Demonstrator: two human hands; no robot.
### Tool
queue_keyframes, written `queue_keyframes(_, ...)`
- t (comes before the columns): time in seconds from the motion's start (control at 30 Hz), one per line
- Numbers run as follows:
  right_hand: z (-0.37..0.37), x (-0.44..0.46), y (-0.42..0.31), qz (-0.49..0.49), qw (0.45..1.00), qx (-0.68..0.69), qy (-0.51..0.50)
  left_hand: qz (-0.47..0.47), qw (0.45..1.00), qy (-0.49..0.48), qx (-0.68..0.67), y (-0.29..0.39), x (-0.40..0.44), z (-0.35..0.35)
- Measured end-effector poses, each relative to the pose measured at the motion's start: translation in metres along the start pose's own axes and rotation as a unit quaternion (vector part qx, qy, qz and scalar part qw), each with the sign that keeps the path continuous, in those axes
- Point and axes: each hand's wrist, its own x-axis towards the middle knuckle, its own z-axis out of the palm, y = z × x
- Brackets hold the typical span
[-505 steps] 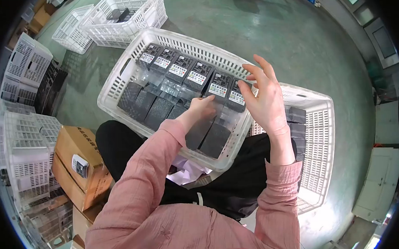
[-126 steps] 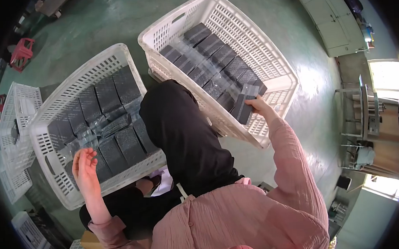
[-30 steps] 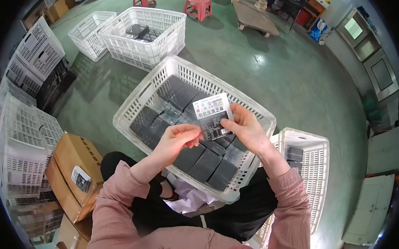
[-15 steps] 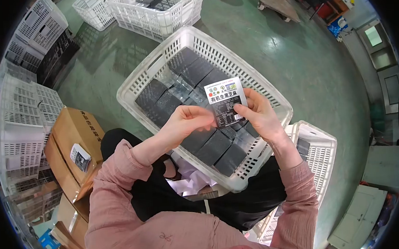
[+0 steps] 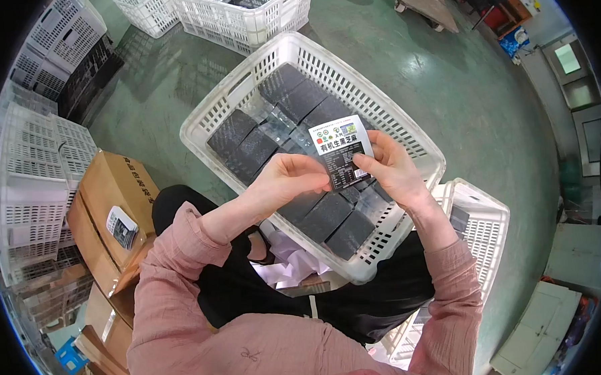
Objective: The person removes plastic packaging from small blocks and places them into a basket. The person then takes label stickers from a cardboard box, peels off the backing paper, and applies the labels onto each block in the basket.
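Note:
A black-and-white printed label (image 5: 339, 145) with small coloured marks is held up over a white plastic crate (image 5: 194, 115). My right hand (image 5: 395, 172) grips its right side, thumb on the front and fingers behind. At its lower left edge my left hand (image 5: 288, 178) is pinched closed, the fingertips on the label's edge. Beneath both hands, dark vacuum-packed blocks (image 5: 351, 235) in clear plastic lie in rows in the crate, partly hidden by the hands and label.
On my left a brown carton (image 5: 93, 210) carries a small pile of similar labels (image 5: 122, 227). White crates (image 5: 27, 146) are stacked beyond it. Another crate (image 5: 486, 213) stands at my right, and more crates (image 5: 246, 22) are ahead on the green floor (image 5: 471, 113).
The view has shifted slightly. My left fingertips, blurred before, are now sharp at the label's lower left edge; my right hand keeps the same grip.

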Motion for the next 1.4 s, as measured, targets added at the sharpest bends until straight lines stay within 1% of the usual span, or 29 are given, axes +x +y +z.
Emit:
queue_keyframes(0.1,0.002,-0.001,0.006,0.006,1.0,-0.007,0.007,0.003,1.0,-0.005,-0.005,-0.002,0.0,0.001)
queue_keyframes(0.13,0.005,-0.004,0.01,-0.08,0.979,-0.177,0.069,0.009,1.0,-0.007,-0.008,-0.003,-0.001,0.001)
queue_keyframes(0.17,0.011,-0.006,0.01,-0.162,0.918,-0.34,0.127,0.009,1.0,-0.007,-0.008,-0.003,-0.001,0.002)
queue_keyframes(0.2,0.016,-0.009,0.005,-0.211,0.879,-0.401,0.149,0.009,1.0,-0.001,-0.004,-0.002,-0.002,0.003)
queue_keyframes(0.23,0.02,-0.011,0.003,-0.211,0.879,-0.4,0.149,0.01,1.0,0.005,0.001,-0.002,-0.002,0.003)
queue_keyframes(0.27,0.023,-0.014,0.001,-0.187,0.924,-0.322,0.084,0.01,1.0,0.005,0.001,-0.002,-0.002,0.003)
queue_keyframes(0.3,0.026,-0.016,-0.001,-0.16,0.957,-0.24,0.018,0.019,1.0,0.002,0.007,-0.004,-0.001,0.002)
queue_keyframes(0.33,0.031,-0.02,-0.003,-0.118,0.977,-0.177,-0.011,0.027,1.0,-0.002,0.014,-0.005,-0.001,0.001)
queue_keyframes(0.37,0.033,-0.021,-0.002,-0.116,0.977,-0.176,-0.011,0.026,1.0,-0.001,0.013,-0.007,-0.001,0.0)
queue_keyframes(0.43,0.034,-0.023,-0.001,-0.094,0.977,-0.188,-0.035,0.03,0.997,0.003,0.067,-0.011,-0.001,0.0)
queue_keyframes(0.47,0.032,-0.022,0.001,-0.092,0.977,-0.187,-0.034,0.028,0.997,0.002,0.066,-0.012,-0.001,0.0)
queue_keyframes(0.53,0.025,-0.019,0.007,-0.048,0.985,-0.16,-0.044,0.013,0.998,-0.006,0.055,-0.013,-0.001,0.002)
queue_keyframes(0.67,0.025,-0.02,0.001,-0.032,0.983,-0.178,-0.044,0.004,0.998,-0.009,0.062,-0.014,-0.002,0.006)
queue_keyframes(0.73,0.022,-0.02,0.001,-0.007,0.981,-0.187,-0.047,-0.001,0.999,-0.002,0.049,-0.016,-0.001,0.006)
queue_keyframes(0.83,0.015,-0.02,0.004,-0.01,0.982,-0.184,-0.036,-0.009,0.999,0.006,0.051,-0.02,0.001,0.003)
queue_keyframes(0.9,0.008,-0.02,0.002,0.017,0.984,-0.176,-0.022,-0.017,0.998,0.009,0.052,-0.017,0.001,0.001)
queue_keyframes(1.0,-0.008,-0.024,-0.009,0.017,0.988,-0.155,-0.007,-0.031,0.998,0.011,0.045,-0.009,0.0,0.001)
queue_keyframes(1.03,-0.015,-0.026,-0.011,0.007,0.988,-0.156,0.003,-0.033,0.998,0.012,0.047,-0.008,0.0,-0.002)
queue_keyframes(1.1,-0.026,-0.033,-0.019,0.019,0.987,-0.147,0.055,-0.025,0.999,0.005,0.047,-0.004,-0.002,-0.003)
queue_keyframes(1.13,-0.04,-0.035,-0.014,0.013,0.982,-0.17,0.079,-0.026,0.999,0.006,0.045,-0.005,-0.002,-0.007)
queue_keyframes(1.2,-0.063,-0.039,-0.013,-0.004,0.979,-0.161,0.126,-0.031,0.998,-0.04,0.049,-0.004,-0.003,-0.014)
queue_keyframes(1.23,-0.072,-0.04,-0.01,-0.002,0.976,-0.134,0.169,-0.056,0.989,-0.098,0.093,0.001,-0.008,-0.014)
queue_keyframes(1.27,-0.076,-0.042,-0.007,0.0,0.976,-0.135,0.17,-0.081,0.975,-0.157,0.137,0.01,-0.014,-0.01)
queue_keyframes(1.3,-0.081,-0.043,-0.003,0.0,0.976,-0.105,0.192,-0.041,0.928,-0.27,0.253,-0.003,-0.012,-0.012)
queue_keyframes(1.33,-0.083,-0.044,0.001,-0.001,0.974,-0.074,0.214,-0.051,0.895,-0.332,0.294,-0.008,-0.021,-0.004)
queue_keyframes(1.37,-0.081,-0.045,0.004,-0.002,0.976,-0.096,0.197,-0.046,0.845,-0.39,0.363,-0.022,-0.027,0.004)
queue_keyframes(1.4,-0.075,-0.046,0.005,-0.004,0.976,-0.114,0.185,-0.065,0.797,-0.429,0.421,-0.039,-0.035,0.012)
